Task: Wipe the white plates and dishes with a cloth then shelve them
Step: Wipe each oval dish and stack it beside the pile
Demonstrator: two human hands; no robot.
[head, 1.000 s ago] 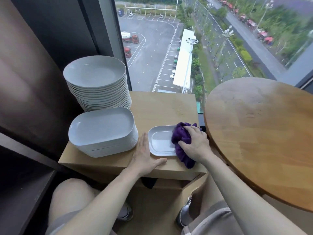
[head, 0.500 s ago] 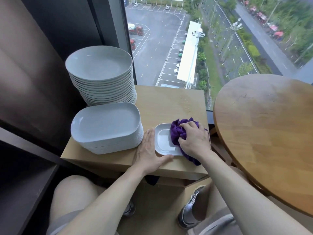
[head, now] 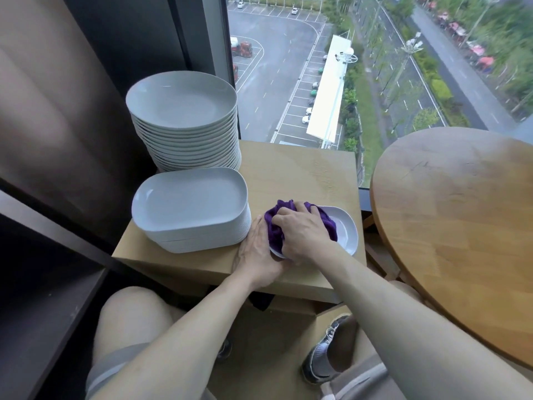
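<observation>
1. Pressing down on a purple cloth (head: 328,226), the right hand (head: 302,230) has its fingers curled round the bunched fabric and grips it.
2. The cloth lies inside a small white dish (head: 347,236) and covers its left part; the right part of the dish shows bare.
3. The left hand (head: 255,252) lies flat on the wood with straight fingers, just beside the left edge of the dish, and holds nothing. If it touches the rim, I cannot tell.
4. The dish sits near the front right corner of a small wooden table (head: 302,171).
5. Left of the hands, on the same table, stands a stack of oblong white dishes (head: 190,200), and behind it a taller stack of round white plates (head: 181,102).
6. A bigger round table (head: 461,215) stands at the right, and a dark shelf (head: 43,298) is at the lower left.
</observation>
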